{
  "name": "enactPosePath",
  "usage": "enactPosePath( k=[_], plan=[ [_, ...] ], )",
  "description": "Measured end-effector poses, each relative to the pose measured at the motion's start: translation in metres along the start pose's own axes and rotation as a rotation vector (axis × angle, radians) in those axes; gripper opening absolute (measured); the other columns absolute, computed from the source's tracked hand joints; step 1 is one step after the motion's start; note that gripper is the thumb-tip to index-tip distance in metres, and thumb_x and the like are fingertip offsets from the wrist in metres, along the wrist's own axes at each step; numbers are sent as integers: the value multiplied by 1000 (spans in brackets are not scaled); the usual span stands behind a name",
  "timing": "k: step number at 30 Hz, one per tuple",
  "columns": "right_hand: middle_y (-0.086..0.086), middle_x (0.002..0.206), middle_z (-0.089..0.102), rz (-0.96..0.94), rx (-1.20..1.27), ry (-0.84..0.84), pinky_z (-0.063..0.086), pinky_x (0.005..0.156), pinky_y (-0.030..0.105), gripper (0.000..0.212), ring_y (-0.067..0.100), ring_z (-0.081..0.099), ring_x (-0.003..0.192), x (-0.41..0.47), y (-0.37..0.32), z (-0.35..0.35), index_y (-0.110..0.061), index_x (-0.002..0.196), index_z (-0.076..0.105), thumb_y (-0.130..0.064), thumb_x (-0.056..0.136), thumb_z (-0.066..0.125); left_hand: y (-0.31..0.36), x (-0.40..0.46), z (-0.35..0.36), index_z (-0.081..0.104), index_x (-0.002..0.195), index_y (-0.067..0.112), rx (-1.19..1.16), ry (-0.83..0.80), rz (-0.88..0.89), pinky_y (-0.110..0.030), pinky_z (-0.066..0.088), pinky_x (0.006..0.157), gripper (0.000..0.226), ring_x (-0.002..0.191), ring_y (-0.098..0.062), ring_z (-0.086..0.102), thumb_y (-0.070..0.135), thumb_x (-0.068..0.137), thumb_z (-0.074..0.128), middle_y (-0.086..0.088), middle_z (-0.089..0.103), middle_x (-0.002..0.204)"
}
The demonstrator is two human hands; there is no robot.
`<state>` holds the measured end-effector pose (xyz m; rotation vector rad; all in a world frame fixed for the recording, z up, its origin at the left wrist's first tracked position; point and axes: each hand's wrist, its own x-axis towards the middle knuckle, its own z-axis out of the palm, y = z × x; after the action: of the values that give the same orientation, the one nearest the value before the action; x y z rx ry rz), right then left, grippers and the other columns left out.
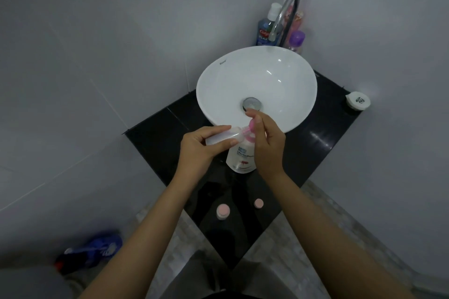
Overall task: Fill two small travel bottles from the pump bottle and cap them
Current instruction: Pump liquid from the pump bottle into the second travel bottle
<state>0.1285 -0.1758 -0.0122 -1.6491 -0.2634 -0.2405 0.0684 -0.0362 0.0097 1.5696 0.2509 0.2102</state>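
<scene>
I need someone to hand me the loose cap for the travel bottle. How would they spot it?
Start at the white basin and come along the black counter to its near corner. Two pink-topped things sit there: the loose cap is the smaller, flat disc on the right, while the capped bottle left of it stands taller.

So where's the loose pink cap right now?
The cap lies on the black counter near its front corner, right of the capped small bottle and nearer the person than the pump bottle.

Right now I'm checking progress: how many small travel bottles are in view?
2. One clear travel bottle lies sideways in the left hand at the pump spout; one pink-capped bottle stands on the counter's near corner. Others may be hidden.
</scene>
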Motion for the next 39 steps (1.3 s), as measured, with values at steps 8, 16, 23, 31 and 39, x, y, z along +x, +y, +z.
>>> enactPosePath(
  k=[8, 16, 23, 31, 39],
  plan=[
    [-11, 98, 68, 49, -58, -51, 53, 84, 25, 27, 5, 64, 97, 6, -5, -5, -16, 106, 69, -22, 97, 43, 2, -1, 3, 74, 102, 18, -29, 8, 10, -8, 51, 72, 32, 94, 5, 66, 15, 71, 81, 13, 73, 98],
    [-5, 103, 68, 6, 17, 32, 49, 86, 17, 27, 6, 63, 101, 2, -6, 2, -8, 108, 67, -13, 98, 43, 4, 1, 2, 74, 103, 14, -85, 5, 23, -11, 52, 75, 34, 97, -3, 68, 15, 69, 80, 4, 74, 103],
    [-14, 108, 65, 26, 8, -10, 52, 87, 23, 30, 4, 62, 105, -5, 7, 2, -4, 114, 65, -17, 98, 42, -5, -7, 6, 72, 106, 12, -79, 31, -9, -10, 51, 74, 34, 96, -1, 67, 8, 73, 78, 1, 72, 105],
    [-10, 100, 69, 75, 7, -20, 50, 80, 12, 29, 3, 63, 97, 1, -8, -3, -19, 107, 68, -29, 95, 44, 2, -10, 4, 73, 99, 23, -127, 34, -12, -11, 52, 75, 31, 96, -2, 67, 7, 72, 78, 4, 73, 103],
    [-1, 107, 68, -10, 19, 26, 52, 87, 22, 39, 6, 64, 103, -3, 6, 2, 2, 109, 66, -26, 96, 42, -2, -7, 6, 72, 108, 6, -71, 37, -14, -15, 53, 77, 35, 100, -9, 67, 9, 74, 78, -6, 72, 108]
  ],
)
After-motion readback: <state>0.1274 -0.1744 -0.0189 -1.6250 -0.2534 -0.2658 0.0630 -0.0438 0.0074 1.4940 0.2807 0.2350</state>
